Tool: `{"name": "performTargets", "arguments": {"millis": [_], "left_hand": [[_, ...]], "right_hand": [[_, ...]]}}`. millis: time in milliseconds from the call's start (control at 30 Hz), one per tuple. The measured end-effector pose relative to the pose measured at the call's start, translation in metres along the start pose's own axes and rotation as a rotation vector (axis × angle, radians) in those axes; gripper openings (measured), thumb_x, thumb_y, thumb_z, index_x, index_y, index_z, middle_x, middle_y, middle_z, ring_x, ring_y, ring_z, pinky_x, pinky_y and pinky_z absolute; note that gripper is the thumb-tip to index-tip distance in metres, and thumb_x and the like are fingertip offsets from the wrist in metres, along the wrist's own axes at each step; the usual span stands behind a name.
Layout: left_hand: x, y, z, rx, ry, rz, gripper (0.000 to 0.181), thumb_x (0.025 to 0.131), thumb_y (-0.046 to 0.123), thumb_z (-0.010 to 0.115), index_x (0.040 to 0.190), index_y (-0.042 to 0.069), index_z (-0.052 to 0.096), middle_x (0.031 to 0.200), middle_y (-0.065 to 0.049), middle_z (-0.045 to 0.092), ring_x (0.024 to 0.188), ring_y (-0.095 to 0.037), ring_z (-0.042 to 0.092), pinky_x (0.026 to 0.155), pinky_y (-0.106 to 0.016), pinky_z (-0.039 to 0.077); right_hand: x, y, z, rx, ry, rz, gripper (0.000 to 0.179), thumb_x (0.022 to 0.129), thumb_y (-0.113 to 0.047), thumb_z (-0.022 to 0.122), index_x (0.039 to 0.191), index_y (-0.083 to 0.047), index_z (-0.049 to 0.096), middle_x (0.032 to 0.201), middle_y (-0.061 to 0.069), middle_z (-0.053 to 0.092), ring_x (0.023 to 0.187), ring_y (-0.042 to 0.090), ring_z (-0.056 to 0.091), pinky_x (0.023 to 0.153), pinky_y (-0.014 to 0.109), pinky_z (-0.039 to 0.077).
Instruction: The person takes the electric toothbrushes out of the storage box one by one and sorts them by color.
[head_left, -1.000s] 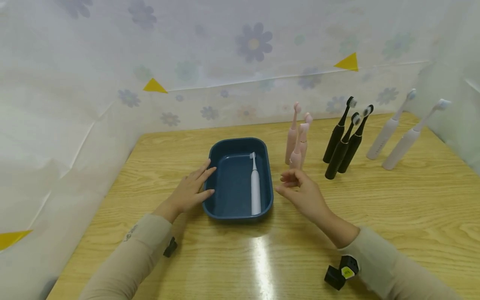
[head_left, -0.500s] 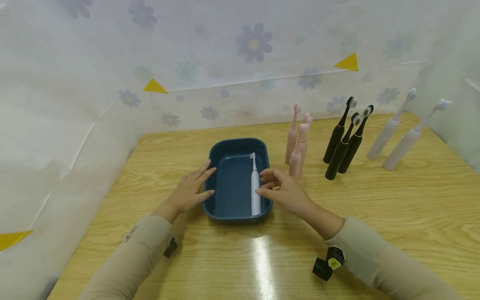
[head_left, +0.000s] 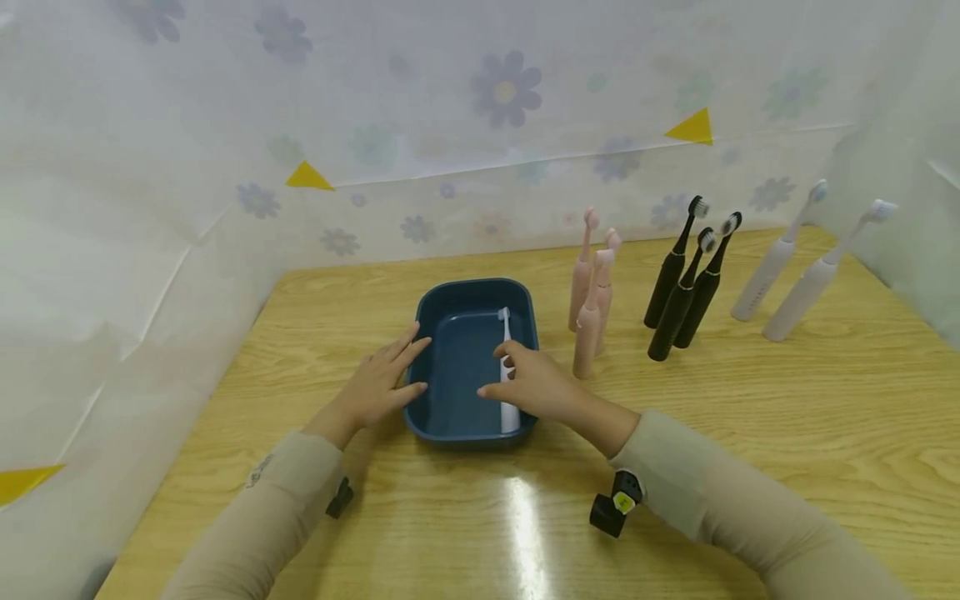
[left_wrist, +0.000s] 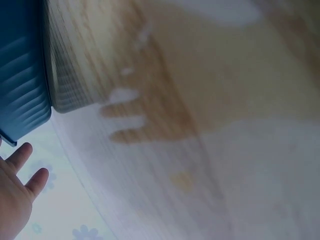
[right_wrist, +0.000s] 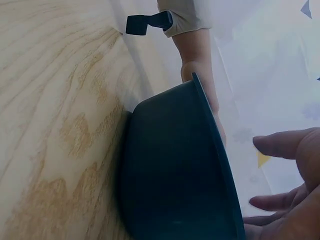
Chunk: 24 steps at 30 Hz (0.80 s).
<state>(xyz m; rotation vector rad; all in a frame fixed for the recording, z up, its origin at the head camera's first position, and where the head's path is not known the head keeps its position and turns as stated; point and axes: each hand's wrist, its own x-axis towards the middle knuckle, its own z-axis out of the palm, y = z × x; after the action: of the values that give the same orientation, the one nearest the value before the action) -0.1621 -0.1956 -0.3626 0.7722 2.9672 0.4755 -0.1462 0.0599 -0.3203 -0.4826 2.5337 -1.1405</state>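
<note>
A dark blue rectangular basin (head_left: 457, 375) stands on the table, and a white electric toothbrush (head_left: 510, 420) lies along its right side, head toward the back. My left hand (head_left: 372, 385) rests at the basin's left rim with fingers spread and straight. Over the right rim reaches my right hand (head_left: 542, 385), covering the middle of the toothbrush in the head view. The right wrist view shows the thumb (right_wrist: 280, 144) and fingers of that hand apart above the rim, nothing between them. In the left wrist view, left fingertips (left_wrist: 37, 181) show beside the basin wall.
Right of the basin stand several upright electric toothbrushes: pink ones (head_left: 587, 329), black ones (head_left: 671, 321) and two pale ones (head_left: 802, 292) at the far right. Behind the wooden table (head_left: 337, 300) hangs a white flowered sheet (head_left: 420, 100). Each wrist wears a small black camera (head_left: 609, 514).
My right hand has moved left, from beside the pink toothbrushes to over the white toothbrush in the basin. The left hand stays at the rim.
</note>
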Motion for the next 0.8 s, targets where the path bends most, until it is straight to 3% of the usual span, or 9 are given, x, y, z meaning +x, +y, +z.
{"name": "performTargets", "arguments": {"millis": [233,433,800], "left_hand": [[0.000,0.000,0.000,-0.008,-0.011,-0.010,0.061,0.087,0.037,0.045,0.139,0.018,0.019,0.144,0.001,0.003,0.124,-0.032,0.021,0.089,-0.061,0.017],[0.000,-0.001,0.001,-0.009,-0.003,-0.004,0.061,0.087,0.038,0.045,0.139,0.018,0.019,0.144,0.001,0.003,0.124,-0.033,0.021,0.088,-0.062,0.018],[0.001,-0.002,0.002,-0.040,0.007,-0.001,0.061,0.087,0.035,0.046,0.139,0.017,0.020,0.144,0.002,0.002,0.125,-0.032,0.020,0.088,-0.062,0.017]], "right_hand": [[0.012,-0.007,0.008,-0.162,-0.036,0.060,0.061,0.077,-0.031,0.064,0.123,0.000,0.039,0.089,0.009,0.060,0.065,0.012,0.056,0.061,0.030,0.045],[0.018,-0.010,0.016,-0.279,-0.076,0.074,0.065,0.076,-0.029,0.064,0.125,0.002,0.036,0.099,0.014,0.058,0.072,0.016,0.057,0.062,0.031,0.046],[0.021,-0.009,0.028,-0.410,-0.102,0.050,0.064,0.078,-0.028,0.063,0.126,0.004,0.035,0.092,0.017,0.058,0.064,0.018,0.057,0.055,0.030,0.045]]}}
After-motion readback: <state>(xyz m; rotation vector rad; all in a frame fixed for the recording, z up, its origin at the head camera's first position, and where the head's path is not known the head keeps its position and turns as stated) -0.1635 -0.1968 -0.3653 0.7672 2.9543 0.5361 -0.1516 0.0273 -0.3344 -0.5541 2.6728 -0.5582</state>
